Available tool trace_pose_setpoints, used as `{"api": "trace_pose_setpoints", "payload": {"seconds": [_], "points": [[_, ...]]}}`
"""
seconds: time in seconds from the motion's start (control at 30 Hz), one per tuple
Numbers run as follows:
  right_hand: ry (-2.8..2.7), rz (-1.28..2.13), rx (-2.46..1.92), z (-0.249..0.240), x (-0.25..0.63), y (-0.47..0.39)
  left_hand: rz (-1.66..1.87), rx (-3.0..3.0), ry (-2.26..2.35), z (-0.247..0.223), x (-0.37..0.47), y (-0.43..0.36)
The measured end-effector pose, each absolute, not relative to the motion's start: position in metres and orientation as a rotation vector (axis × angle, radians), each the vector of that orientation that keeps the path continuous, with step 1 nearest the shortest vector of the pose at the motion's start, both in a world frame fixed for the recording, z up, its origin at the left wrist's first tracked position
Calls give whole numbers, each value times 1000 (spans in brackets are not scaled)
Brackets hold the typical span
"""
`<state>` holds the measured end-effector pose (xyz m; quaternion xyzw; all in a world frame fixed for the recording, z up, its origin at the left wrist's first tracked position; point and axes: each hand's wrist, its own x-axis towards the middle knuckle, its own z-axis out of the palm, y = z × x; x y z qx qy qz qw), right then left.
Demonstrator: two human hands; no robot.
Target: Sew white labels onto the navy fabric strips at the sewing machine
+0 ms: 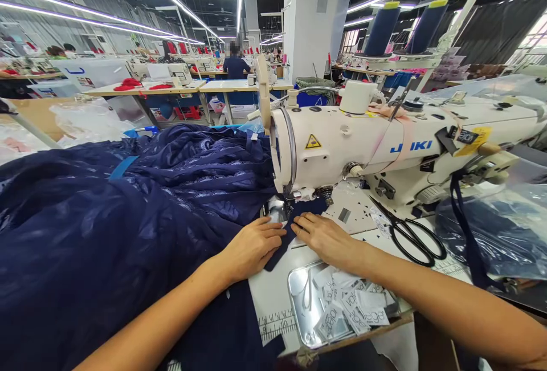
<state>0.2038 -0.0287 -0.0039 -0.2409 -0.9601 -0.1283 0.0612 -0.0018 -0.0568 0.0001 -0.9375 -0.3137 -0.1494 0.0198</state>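
Note:
Navy fabric (280, 254) lies flat under the needle area of a white sewing machine (329, 140). My left hand (255, 245) rests on its left side, fingers stretched toward the presser foot, near a small white label (277, 225). On the right side of the strip, my right hand (322, 238) lies with its fingertips on the fabric. Both hands are low and spread flat, pressing the cloth rather than gripping it. The needle is too small to make out. A large heap of navy garments (128, 228) spreads to the left, beneath my left forearm.
A metal tray (299, 308) of printed white labels (352, 302) sits in front of the machine. Black scissors (416, 237) lie to the right, beside a plastic-wrapped navy bundle (491, 228). Thread cones (382, 29) stand above. A person (236, 63) sits farther back.

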Motion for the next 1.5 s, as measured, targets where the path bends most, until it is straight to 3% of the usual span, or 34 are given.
{"api": "trace_pose_setpoints", "payload": {"seconds": [0.93, 1.5], "points": [[-2843, -157, -556, -17, 223, 25, -486, -2671, -1073, -10, 33, -41], [-2788, -216, -571, -18, 221, 30, -460, -2648, -1084, -15, 34, -29]]}}
